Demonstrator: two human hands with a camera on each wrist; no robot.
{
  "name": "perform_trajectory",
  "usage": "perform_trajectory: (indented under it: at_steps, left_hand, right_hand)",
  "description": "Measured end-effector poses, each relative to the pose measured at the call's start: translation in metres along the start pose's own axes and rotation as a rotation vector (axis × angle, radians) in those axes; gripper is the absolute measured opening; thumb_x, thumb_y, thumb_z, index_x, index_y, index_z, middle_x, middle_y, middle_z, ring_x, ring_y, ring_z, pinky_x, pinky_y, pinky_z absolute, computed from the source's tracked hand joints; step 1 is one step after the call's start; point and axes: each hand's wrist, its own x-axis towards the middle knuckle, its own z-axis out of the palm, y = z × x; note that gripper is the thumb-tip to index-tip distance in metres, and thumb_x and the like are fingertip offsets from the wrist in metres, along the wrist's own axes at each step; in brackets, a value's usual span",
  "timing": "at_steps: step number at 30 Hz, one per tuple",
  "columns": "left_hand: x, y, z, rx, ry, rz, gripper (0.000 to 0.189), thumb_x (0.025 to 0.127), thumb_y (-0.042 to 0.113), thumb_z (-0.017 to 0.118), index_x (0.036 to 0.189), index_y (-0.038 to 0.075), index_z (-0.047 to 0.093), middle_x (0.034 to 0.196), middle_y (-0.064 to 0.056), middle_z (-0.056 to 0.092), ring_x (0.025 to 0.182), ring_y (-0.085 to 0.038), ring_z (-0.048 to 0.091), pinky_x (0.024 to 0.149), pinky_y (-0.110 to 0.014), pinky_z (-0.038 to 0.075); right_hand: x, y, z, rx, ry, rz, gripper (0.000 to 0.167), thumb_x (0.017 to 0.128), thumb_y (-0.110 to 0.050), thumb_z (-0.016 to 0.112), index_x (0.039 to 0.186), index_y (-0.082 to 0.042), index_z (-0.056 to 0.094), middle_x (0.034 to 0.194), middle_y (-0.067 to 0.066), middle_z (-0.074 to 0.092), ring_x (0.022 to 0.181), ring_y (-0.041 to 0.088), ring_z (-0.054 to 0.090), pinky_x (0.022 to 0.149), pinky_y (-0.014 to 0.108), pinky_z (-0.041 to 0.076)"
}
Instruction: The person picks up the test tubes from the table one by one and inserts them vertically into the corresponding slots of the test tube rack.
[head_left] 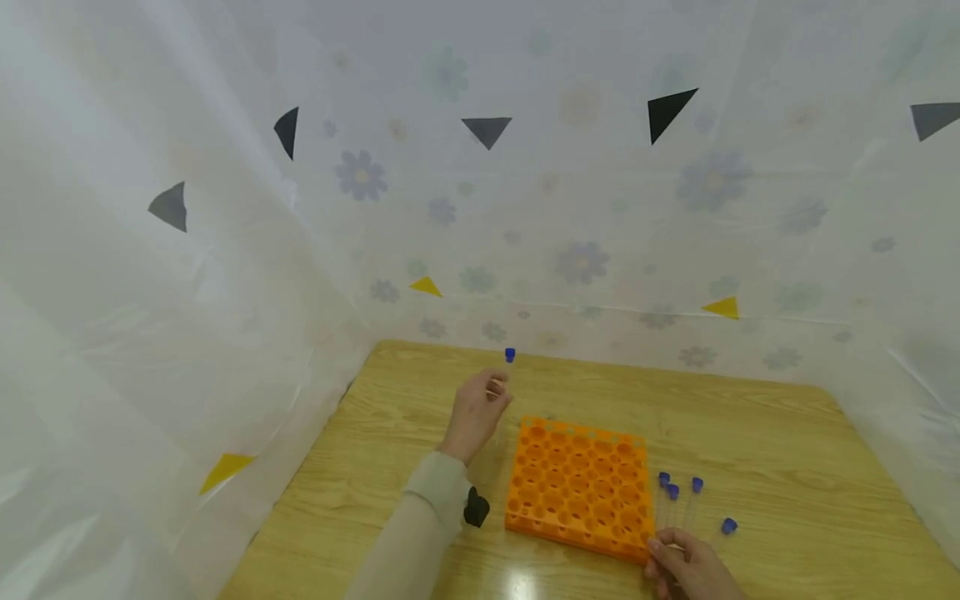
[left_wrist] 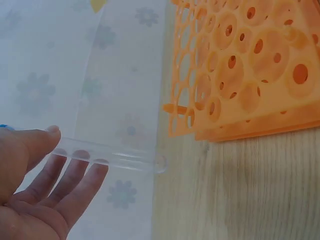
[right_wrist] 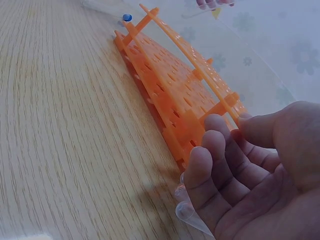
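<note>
I see the left hand (head_left: 477,408) pinching a clear tube (left_wrist: 132,156) in the air near the orange rack's (head_left: 579,487) far left corner. From the head view I barely make out its body; my left wrist view crops its blue cap (head_left: 510,354). The right hand (head_left: 690,567) pinches the rack's near right corner. Beside it, blue-capped tubes (head_left: 673,493) lie on the counter (head_left: 360,467), partly covered by that hand. I can't identify the black piece (head_left: 476,507) at the left sleeve (head_left: 438,487).
</note>
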Motion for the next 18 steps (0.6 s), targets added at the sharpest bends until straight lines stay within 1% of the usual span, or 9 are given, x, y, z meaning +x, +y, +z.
perform_trajectory:
  at_steps: [4,7,8,11,15,18]
  left_hand:
    - [0.007,0.006,0.003,0.012,0.011,0.044,0.023,0.097,0.019,0.065,0.120,0.016,0.063,0.104,-0.003,0.066,0.095,-0.016,0.063,0.082,-0.032,0.056]
    - [0.010,0.008,0.006,-0.003,0.011,0.075,0.022,0.097,0.017,0.066,0.119,0.015,0.064,0.105,-0.003,0.066,0.097,-0.017,0.063,0.086,-0.032,0.056]
    - [0.011,0.008,0.007,-0.010,0.011,0.082,0.022,0.097,0.017,0.066,0.119,0.015,0.064,0.105,-0.003,0.066,0.098,-0.017,0.063,0.086,-0.032,0.056]
    - [0.012,0.008,0.011,-0.031,0.011,0.086,0.022,0.097,0.018,0.066,0.119,0.016,0.064,0.104,-0.001,0.066,0.097,-0.015,0.063,0.086,-0.030,0.056]
    - [0.011,0.006,0.017,-0.040,0.017,0.086,0.023,0.097,0.019,0.065,0.120,0.018,0.064,0.103,0.000,0.066,0.096,-0.014,0.063,0.086,-0.028,0.056]
    - [0.012,0.006,0.020,-0.052,0.017,0.078,0.023,0.098,0.020,0.065,0.120,0.019,0.063,0.105,0.000,0.065,0.097,-0.013,0.063,0.086,-0.029,0.056]
  right_hand:
    - [-0.002,-0.002,0.001,0.000,0.004,0.000,0.045,0.095,-0.046,0.063,0.104,-0.003,0.054,0.077,0.003,0.069,0.063,0.019,0.060,0.057,0.032,0.051]
    - [-0.003,-0.004,0.003,-0.008,0.022,0.003,0.041,0.097,-0.042,0.061,0.104,-0.002,0.054,0.078,0.004,0.068,0.064,0.018,0.060,0.057,0.032,0.051]
    - [-0.003,-0.005,0.004,-0.015,0.037,0.006,0.039,0.098,-0.039,0.061,0.105,-0.002,0.054,0.079,0.004,0.068,0.065,0.019,0.060,0.057,0.032,0.052]
    - [-0.001,-0.008,0.007,-0.066,0.133,0.016,0.035,0.098,-0.033,0.062,0.108,0.000,0.054,0.082,0.006,0.068,0.069,0.019,0.062,0.060,0.033,0.053]
    - [0.001,-0.012,0.010,-0.146,0.245,-0.003,0.047,0.093,-0.030,0.069,0.122,0.004,0.052,0.099,0.013,0.067,0.081,0.019,0.065,0.069,0.036,0.058]
    - [0.000,-0.014,0.008,-0.193,0.250,-0.049,0.057,0.093,-0.028,0.070,0.132,0.007,0.047,0.114,0.019,0.064,0.091,0.021,0.066,0.076,0.038,0.059]
